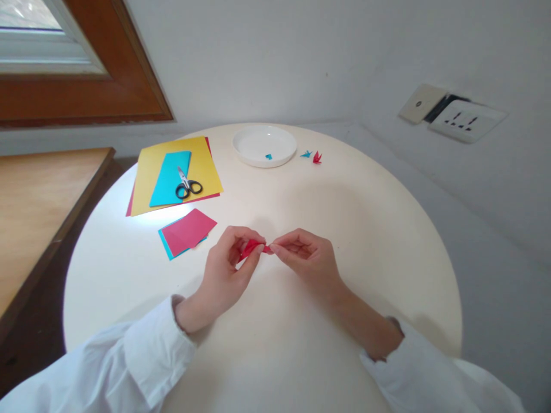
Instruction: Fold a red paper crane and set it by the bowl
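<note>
A small folded piece of red paper [253,248] sits between my two hands, just above the round white table [344,229]. My left hand [230,269] pinches its left part with thumb and fingers curled round it. My right hand [307,258] pinches its right tip with thumb and forefinger. Most of the paper is hidden by my fingers.
Red and blue paper squares [188,232] lie to the left of my hands. Farther back are yellow, blue and red sheets [202,163] with black scissors [186,186] on top. A white plate [264,145] holds a tiny blue folded piece [268,156]. Small blue [306,154] and red [317,157] folded figures lie beside it.
</note>
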Motion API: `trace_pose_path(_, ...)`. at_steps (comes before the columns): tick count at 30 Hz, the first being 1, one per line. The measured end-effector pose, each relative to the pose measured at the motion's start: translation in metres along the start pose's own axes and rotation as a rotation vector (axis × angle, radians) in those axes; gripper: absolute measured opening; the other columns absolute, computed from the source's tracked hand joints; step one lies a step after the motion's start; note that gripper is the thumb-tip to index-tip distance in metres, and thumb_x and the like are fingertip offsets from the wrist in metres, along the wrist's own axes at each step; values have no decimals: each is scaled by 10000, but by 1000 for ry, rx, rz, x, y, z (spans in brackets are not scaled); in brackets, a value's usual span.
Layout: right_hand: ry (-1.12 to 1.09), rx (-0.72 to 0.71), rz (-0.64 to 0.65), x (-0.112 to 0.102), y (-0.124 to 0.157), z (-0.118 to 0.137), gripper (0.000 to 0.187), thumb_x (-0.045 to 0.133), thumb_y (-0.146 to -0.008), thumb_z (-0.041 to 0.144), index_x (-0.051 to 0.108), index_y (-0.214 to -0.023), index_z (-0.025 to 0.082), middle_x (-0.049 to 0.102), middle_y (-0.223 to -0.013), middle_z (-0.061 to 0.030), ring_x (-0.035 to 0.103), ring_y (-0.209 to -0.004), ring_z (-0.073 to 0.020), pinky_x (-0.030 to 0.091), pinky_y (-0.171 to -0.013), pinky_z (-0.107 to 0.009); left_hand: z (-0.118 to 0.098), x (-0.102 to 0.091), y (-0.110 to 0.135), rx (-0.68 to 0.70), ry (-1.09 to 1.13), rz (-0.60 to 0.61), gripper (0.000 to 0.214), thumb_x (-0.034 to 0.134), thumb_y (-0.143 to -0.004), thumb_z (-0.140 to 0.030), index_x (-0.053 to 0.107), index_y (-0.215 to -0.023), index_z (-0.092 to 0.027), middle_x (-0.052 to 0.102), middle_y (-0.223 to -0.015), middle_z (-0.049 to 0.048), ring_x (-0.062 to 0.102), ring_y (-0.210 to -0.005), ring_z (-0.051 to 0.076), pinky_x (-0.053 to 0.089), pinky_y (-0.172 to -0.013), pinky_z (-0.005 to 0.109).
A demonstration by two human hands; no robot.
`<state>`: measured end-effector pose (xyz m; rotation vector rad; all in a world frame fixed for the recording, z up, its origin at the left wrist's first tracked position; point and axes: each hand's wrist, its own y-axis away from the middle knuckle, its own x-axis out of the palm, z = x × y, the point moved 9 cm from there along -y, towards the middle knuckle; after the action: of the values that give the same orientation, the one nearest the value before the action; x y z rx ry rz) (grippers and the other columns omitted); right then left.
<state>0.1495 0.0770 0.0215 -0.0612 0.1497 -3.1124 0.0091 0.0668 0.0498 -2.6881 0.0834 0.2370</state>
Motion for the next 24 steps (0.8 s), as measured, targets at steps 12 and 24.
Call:
trace_pose_path(12, 44, -43, 12, 0, 0, 4, 110, 644, -717, 276, 633, -696, 169, 648, -649, -10, 604, -601, -113, 521, -596, -236, 5, -3, -1, -38, 50, -29, 117, 567, -812, -102, 532, -873, -196, 629, -810, 9, 636, -723, 104, 520, -604, 205)
trace_pose_path(24, 34, 10, 61, 5, -1, -2, 103, 656, -699, 279, 636, -669, 182, 659, -636, -10, 616, -617, -129, 522, -625, -263, 4, -3, -1, -30, 38, -35, 120, 570, -810, -101, 536, -872, -198, 635, -812, 7, 641, -729, 98, 529, -611, 194)
